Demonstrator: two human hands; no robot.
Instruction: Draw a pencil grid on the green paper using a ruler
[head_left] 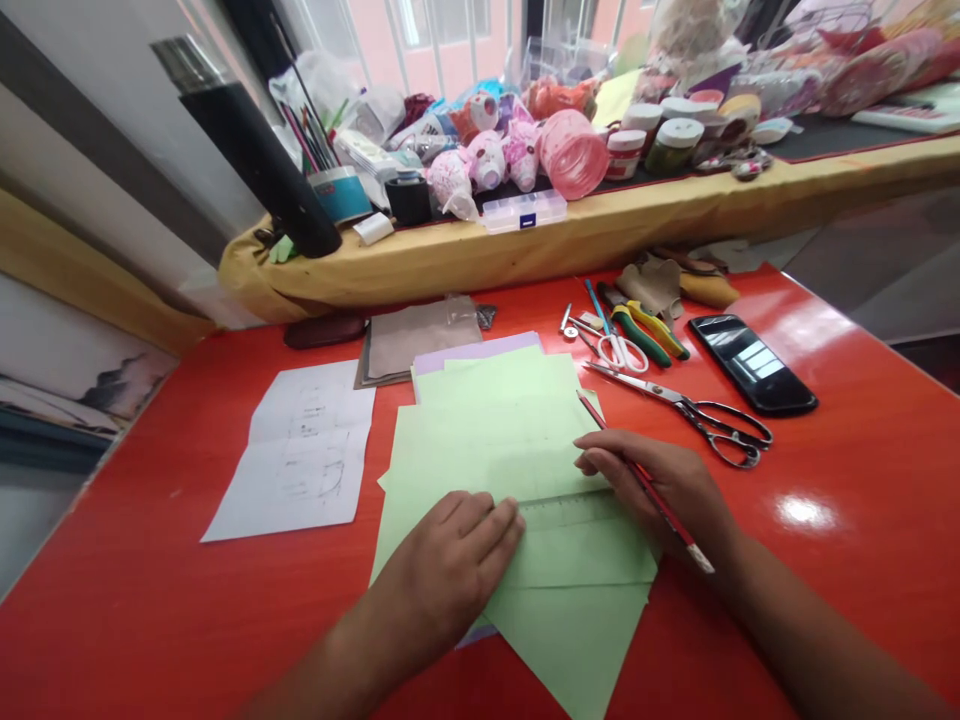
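A clear ruler [566,501] lies across light green paper [480,440]. Its left end runs under my left hand [461,560], whose fingers are close together and press it down on the sheet. My right hand [667,485] grips a red and black pencil [651,488], its dark tip pointing away from me and its pale end toward my wrist. The fingertips of that hand hover over or touch the paper near the ruler's right end; I cannot tell which. Faint marks show on the paper. Under the green sheets, lilac paper [480,350] peeks out.
Right of the paper are large scissors [675,398], small white scissors [622,352], pliers [649,330] and a black phone [752,363]. A white sheet with sketches [296,450] and grey-brown sheets [424,335] lie left. Behind, a cluttered ledge [450,250] holds jars and a tall black flask [255,150].
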